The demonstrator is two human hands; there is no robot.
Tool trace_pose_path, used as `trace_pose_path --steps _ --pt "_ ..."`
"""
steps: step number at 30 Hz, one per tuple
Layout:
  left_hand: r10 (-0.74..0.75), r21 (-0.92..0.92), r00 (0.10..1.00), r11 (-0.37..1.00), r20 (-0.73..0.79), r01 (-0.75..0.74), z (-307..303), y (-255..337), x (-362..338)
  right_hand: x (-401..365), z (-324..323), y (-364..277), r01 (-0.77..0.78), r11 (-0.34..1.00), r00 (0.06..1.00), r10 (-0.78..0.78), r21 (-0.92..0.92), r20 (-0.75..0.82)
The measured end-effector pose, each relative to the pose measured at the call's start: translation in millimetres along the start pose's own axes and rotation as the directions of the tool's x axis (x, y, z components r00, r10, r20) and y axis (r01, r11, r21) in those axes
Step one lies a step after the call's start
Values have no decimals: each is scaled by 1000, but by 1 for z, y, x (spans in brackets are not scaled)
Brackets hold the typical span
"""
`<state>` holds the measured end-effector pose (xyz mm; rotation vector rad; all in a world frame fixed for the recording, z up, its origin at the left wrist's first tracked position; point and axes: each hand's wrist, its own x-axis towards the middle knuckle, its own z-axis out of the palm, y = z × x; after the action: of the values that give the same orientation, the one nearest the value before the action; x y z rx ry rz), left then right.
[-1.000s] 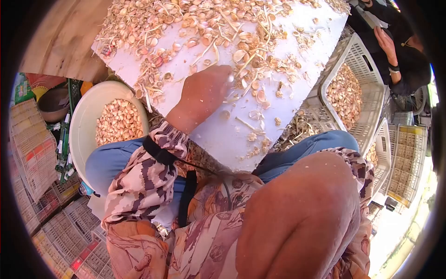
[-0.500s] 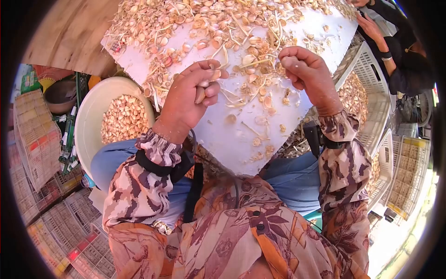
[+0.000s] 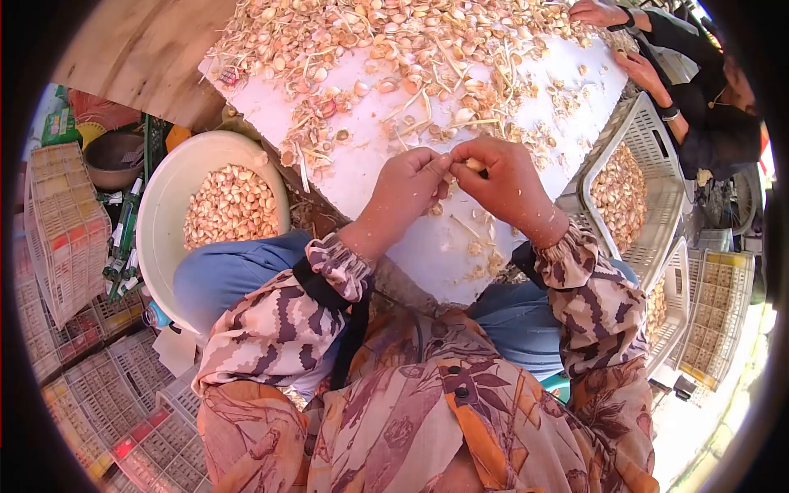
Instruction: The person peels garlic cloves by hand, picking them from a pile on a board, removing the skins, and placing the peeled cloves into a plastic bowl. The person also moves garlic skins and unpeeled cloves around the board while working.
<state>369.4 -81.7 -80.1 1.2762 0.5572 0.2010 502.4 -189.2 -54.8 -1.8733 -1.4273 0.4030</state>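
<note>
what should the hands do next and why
Perhaps ease the left hand and right hand slightly apart: they meet above the white board, and a pale piece, probably garlic, shows in the right hand, so this might start peeling it.

leaf-print top (image 3: pixel 386 427), dark buttons (image 3: pixel 461 393) | camouflage oversleeves (image 3: pixel 267 341), gathered cuffs (image 3: pixel 567 255) | black wristband (image 3: pixel 319 285) | blue trousers (image 3: pixel 230 275)

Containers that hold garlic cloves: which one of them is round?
The pale basin on the person's left. Its rim is curved all around, while the upper crate and the lower crate, both on the right, have straight sides.
</note>
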Motion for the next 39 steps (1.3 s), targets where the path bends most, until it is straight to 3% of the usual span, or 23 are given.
trace_pose_path --steps 1,3,5,6,7,9,10,12,17,19,21,23,24,25,26,27,29,31,32,34,35,37,39 --pt "-124 -149 990 980 71 133 -5 1 -7 -4 2 -3 -39 997 999 38 70 21" --pt "-154 -184 977 966 151 181 -12 0 -23 -8 -2 -3 6 998 997 -11 62 76" --pt "-176 -216 956 949 234 227 -22 4 -33 -8 -13 5 184 975 979 -193 122 71" --pt "-117 -378 965 903 236 202 -29 8 -39 -7 -21 14 -28 986 999 21 162 46" --pt "-58 -530 972 830 229 174 -36 12 -43 -3 -28 30 -72 996 997 72 46 16" --pt "-73 -521 976 836 203 171 -42 18 -41 9 -39 33 -169 866 983 180 -470 -22" --pt "-74 -550 988 824 136 138 -42 20 -40 15 -36 34 -168 865 983 183 -472 -16" --pt "-83 -574 994 812 69 108 -44 18 -39 26 -21 31 42 902 995 -77 -431 -64" --pt "-75 -615 991 778 106 125 -60 25 -46 53 2 37 181 862 981 -121 -474 153" --pt "47 -430 995 899 -93 -83 -77 56 -67 56 2 45 115 890 992 -77 -441 103" --pt "187 -66 919 973 -348 -223 -106 96 -98 54 -3 42 -17 999 997 20 36 -76" --pt "303 451 851 888 -429 -89 -163 113 -121 51 -23 5 -342 821 929 369 457 31" --pt "396 727 841 686 -367 -5 -198 107 -124 49 -30 -8 -335 822 932 360 461 35" --pt "522 982 838 175 -160 78 -223 105 -129 48 -36 -20 -318 717 938 333 620 96" --pt "610 990 792 -128 27 66 -220 113 -122 46 -39 -28 -305 581 943 296 755 153" --pt "632 905 739 -420 232 75 -210 121 -111 45 -40 -34 -299 578 945 288 759 153" --pt "562 986 826 154 -34 -64 -167 122 -74 40 -40 -44 -253 414 967 133 874 217" --pt "461 952 887 276 -7 -136 -154 99 -24 29 -50 -63 -189 391 969 -72 901 235" --pt "487 972 871 170 60 -162 -156 81 3 24 -52 -72 -142 415 953 -189 899 238" --pt "505 980 852 55 137 -190 -150 67 31 27 -38 -84 85 142 783 -622 986 22" --pt "408 981 903 79 132 -179 -144 67 37 24 -46 -89 -52 103 721 -684 993 108" --pt "302 981 943 94 136 -172 -140 64 49 25 -54 -103 -41 71 698 -712 997 80" --pt "306 986 937 -56 169 -159 -141 54 53 31 -53 -104 -50 -36 487 -873 998 -7"
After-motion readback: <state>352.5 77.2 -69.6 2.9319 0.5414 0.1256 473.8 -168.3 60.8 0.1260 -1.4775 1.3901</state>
